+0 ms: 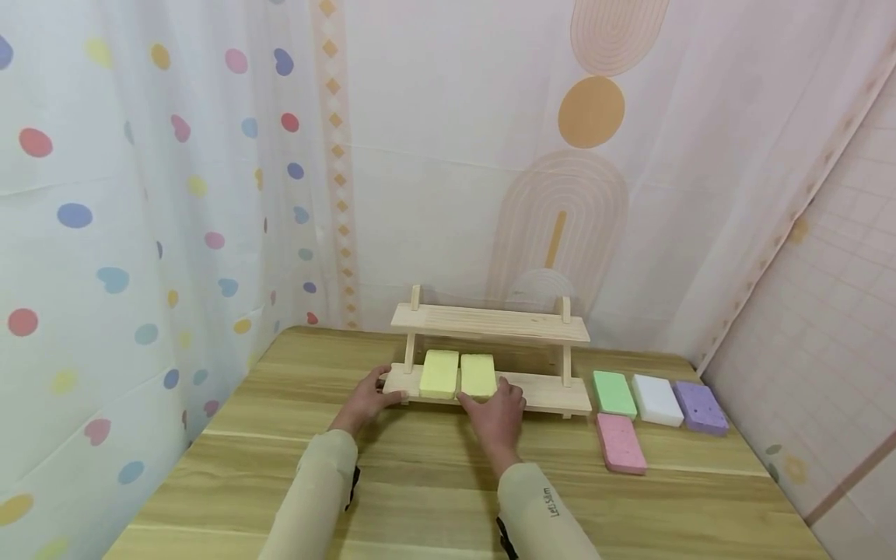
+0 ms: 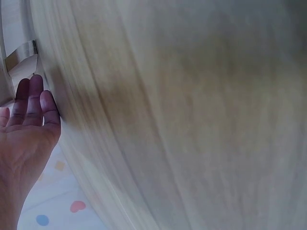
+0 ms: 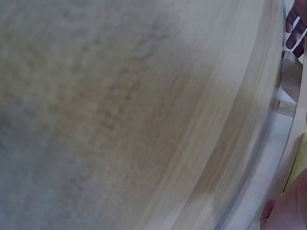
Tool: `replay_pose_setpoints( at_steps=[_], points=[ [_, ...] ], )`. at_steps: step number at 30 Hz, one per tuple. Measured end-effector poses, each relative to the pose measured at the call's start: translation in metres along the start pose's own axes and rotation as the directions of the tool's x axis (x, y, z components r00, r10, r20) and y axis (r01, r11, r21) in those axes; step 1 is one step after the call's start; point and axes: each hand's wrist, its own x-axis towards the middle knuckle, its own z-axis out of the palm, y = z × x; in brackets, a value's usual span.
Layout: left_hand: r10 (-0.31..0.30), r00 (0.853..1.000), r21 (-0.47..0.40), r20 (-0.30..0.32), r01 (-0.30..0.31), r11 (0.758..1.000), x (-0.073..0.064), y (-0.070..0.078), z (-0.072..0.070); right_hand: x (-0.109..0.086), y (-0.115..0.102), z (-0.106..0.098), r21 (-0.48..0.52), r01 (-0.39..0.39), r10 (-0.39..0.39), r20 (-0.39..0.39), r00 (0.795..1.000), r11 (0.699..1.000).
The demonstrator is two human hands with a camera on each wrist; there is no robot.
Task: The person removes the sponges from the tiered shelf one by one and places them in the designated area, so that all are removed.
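A two-tier wooden shelf stands toward the back of the table. On its lower tier, two yellow sponges lie side by side near the left end: a left yellow sponge and a right yellow sponge. My right hand holds the right sponge, thumb at its lower left corner and fingers along its right side. My left hand touches the lower tier's left end, its thumb at the front edge. The left wrist view shows that hand's fingers fairly straight beside the shelf.
To the shelf's right lie a green sponge, a white sponge and a purple sponge. A pink sponge lies in front of the green one. Patterned curtains hang behind the wooden table.
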Motion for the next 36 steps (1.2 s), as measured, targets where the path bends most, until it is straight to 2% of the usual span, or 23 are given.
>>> replay_pose_setpoints(
  at_steps=[9,14,17,23,36],
  points=[
    [0.009,1.000,-0.005,0.008,-0.009,1.000,0.002,0.000,0.001,0.004,0.000,-0.003,0.048,-0.019,0.019,0.003,1.000,0.999],
    [0.018,1.000,-0.026,0.017,-0.017,1.000,0.003,0.002,0.000,0.006,0.000,-0.006,0.090,0.003,-0.003,-0.003,1.000,0.996],
    [0.013,1.000,-0.008,0.020,-0.013,1.000,0.003,0.002,-0.001,0.007,0.001,-0.011,0.114,0.013,-0.015,0.013,1.000,0.993],
    [0.006,1.000,-0.007,0.023,-0.006,1.000,0.003,0.000,-0.002,0.012,0.009,-0.028,0.150,0.041,-0.044,0.017,0.999,0.988],
    [-0.006,1.000,-0.002,0.022,0.006,1.000,0.006,-0.003,-0.001,0.019,0.036,-0.064,0.167,0.043,-0.051,0.042,0.998,0.985]
  ],
)
